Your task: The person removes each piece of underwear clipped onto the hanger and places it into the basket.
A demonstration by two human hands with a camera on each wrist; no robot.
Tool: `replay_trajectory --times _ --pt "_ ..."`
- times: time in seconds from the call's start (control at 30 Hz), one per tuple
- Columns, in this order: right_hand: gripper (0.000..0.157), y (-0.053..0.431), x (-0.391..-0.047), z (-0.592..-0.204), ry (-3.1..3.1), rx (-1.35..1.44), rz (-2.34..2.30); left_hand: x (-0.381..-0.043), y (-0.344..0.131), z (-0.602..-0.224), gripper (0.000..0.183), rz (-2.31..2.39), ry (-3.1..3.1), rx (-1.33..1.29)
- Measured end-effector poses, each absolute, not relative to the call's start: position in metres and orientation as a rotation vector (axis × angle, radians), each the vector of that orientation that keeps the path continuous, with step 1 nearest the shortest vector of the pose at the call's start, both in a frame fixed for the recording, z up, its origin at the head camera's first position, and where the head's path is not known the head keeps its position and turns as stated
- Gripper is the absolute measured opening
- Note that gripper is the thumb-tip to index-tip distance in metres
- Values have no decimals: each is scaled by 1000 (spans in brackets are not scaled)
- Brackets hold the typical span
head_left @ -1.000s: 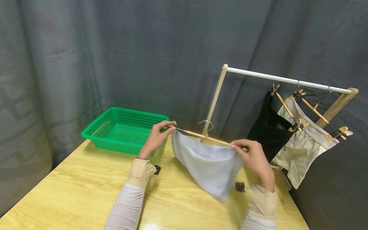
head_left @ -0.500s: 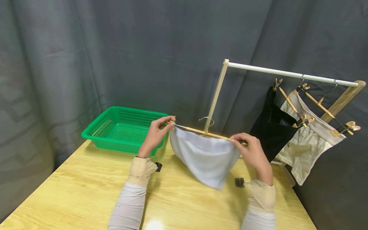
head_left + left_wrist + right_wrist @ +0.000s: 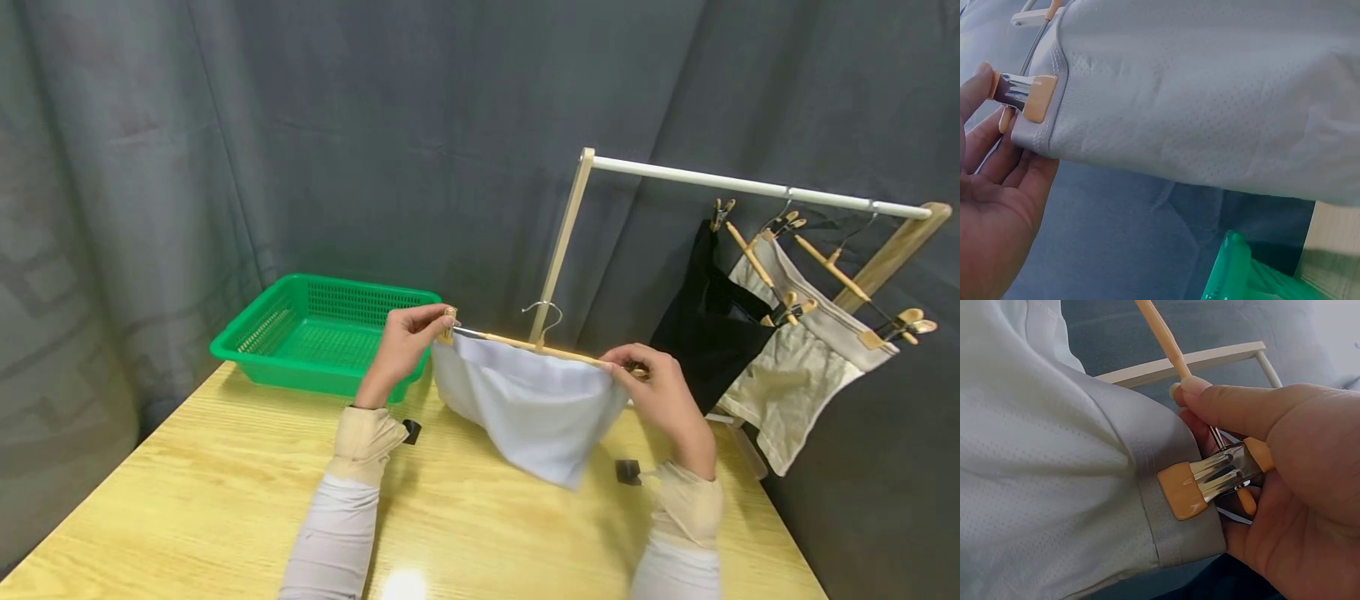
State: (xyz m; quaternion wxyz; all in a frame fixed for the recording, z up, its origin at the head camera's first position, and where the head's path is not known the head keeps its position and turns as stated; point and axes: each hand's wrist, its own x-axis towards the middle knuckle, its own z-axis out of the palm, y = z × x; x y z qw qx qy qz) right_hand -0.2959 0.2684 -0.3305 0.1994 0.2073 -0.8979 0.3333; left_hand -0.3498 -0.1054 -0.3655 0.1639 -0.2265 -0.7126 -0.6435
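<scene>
A pale grey garment (image 3: 525, 400) with a waistband hangs from a clip hanger (image 3: 540, 347) above the table. My left hand (image 3: 408, 342) pinches the left clip (image 3: 1038, 99) by its handles, thumb on one side and fingers behind. That clip's pad lies on the waistband's corner. Thumb and forefinger of my right hand (image 3: 660, 400) pinch the hanger's wooden bar (image 3: 1163, 334) near its right end. Beside them, the right clip (image 3: 1184, 490) sits on the other waistband corner, with its handles partly hidden by my palm. The hanger's metal hook (image 3: 553, 315) points up.
A green plastic basket (image 3: 300, 379) stands at the table's back left. To the right is a rack with a white rail (image 3: 690, 177), bearing black clothing (image 3: 697, 333) and light shorts (image 3: 795, 375) on clip hangers. The wooden table (image 3: 187, 500) borders a grey curtain (image 3: 420, 125).
The garment's left corner has spread a little leftward, and its lower edge sits higher than a second ago. Both hands have risen slightly in the view and keep their holds on the hanger.
</scene>
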Motion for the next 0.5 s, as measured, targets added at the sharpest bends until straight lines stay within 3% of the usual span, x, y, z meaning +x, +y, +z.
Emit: replay_trajectory --times 0.5 --pt "12 265 -299 -335 -2565 586 975 -349 -110 -366 30 -1844 -2000 -656"
